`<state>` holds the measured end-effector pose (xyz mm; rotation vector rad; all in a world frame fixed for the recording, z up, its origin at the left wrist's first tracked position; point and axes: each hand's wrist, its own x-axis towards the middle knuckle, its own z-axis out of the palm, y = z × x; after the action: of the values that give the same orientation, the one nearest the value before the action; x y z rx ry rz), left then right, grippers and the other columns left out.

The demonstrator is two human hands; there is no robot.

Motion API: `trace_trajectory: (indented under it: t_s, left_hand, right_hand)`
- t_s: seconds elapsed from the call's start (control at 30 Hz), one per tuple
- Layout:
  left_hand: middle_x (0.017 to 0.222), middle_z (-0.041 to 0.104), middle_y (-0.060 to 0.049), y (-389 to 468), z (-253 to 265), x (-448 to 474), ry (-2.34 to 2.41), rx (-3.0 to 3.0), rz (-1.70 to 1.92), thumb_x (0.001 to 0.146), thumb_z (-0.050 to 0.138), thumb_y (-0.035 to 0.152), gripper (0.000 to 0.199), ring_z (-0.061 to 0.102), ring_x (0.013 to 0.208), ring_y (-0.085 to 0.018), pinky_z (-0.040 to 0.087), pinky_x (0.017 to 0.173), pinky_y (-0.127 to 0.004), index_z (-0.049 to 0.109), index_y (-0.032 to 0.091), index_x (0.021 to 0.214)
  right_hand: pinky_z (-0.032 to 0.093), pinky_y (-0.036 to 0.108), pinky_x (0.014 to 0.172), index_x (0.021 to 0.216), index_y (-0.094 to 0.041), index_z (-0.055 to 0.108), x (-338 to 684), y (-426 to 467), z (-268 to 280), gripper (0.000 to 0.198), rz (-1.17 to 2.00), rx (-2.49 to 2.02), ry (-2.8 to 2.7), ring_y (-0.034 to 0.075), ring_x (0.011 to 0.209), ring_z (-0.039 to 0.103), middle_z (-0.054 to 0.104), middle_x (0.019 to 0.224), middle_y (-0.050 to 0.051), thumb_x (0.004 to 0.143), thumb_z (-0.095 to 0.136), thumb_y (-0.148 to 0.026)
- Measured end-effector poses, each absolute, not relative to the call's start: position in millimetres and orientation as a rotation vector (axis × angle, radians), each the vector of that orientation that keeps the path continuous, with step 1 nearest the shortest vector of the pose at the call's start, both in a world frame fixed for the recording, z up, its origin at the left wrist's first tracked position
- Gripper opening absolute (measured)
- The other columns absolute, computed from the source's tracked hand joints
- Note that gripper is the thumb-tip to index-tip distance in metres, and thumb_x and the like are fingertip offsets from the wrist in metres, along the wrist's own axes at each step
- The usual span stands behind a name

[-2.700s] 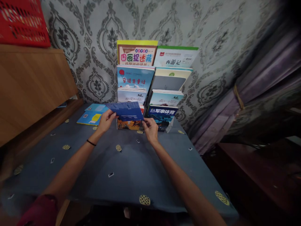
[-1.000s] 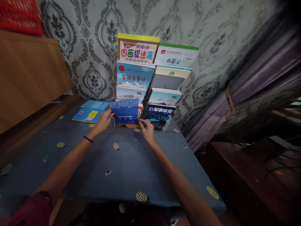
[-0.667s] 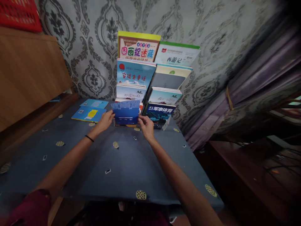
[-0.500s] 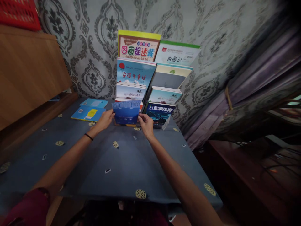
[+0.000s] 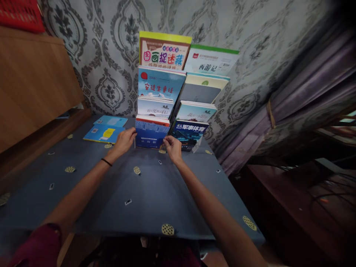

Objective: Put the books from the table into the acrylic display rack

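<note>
A dark blue book (image 5: 151, 134) stands in the lowest left slot of a tiered book display, its cover print upside down. At its left edge my left hand (image 5: 125, 140) has its fingers closed on it. My right hand (image 5: 172, 147) pinches its lower right edge. Directly behind it are a red-topped book (image 5: 152, 119) and a white book (image 5: 154, 108). Higher up in the left column stand a light blue book (image 5: 160, 85) and a yellow-topped book (image 5: 165, 52). A dark military sports book (image 5: 189, 134) sits to the right of my right hand.
Two light blue books, the front one with a yellow picture (image 5: 104, 134), lie flat on the blue patterned tablecloth (image 5: 105, 207). A wooden cabinet (image 5: 33, 81) bounds the left, with a red basket (image 5: 20, 15) on top. A purple curtain (image 5: 256, 122) hangs at the right.
The dark blue book has moved back and down against the books behind it, its top edge now level with the red-topped book's lower front. Both hands stay at its sides.
</note>
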<state>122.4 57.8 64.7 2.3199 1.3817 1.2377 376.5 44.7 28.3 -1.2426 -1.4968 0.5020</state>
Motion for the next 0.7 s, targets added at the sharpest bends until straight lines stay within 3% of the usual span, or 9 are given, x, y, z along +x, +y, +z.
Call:
trace_trajectory:
  t_s: [0.7]
  left_hand:
    - [0.071, 0.062, 0.0, 56.9, 61.6, 128.5, 1.516, 2.262, 1.213, 0.095, 0.048, 0.029, 0.015, 0.058, 0.065, -0.019, 0.038, 0.064, -0.029, 0.053, 0.023, 0.082]
  right_hand:
    - [0.049, 0.032, 0.061, 0.076, -0.022, 0.066, 378.2, 45.8, 32.2, 0.021, 0.457, -1.206, -1.536, 0.023, 0.062, 0.066, 0.071, 0.068, 0.005, 0.081, 0.055, -0.039]
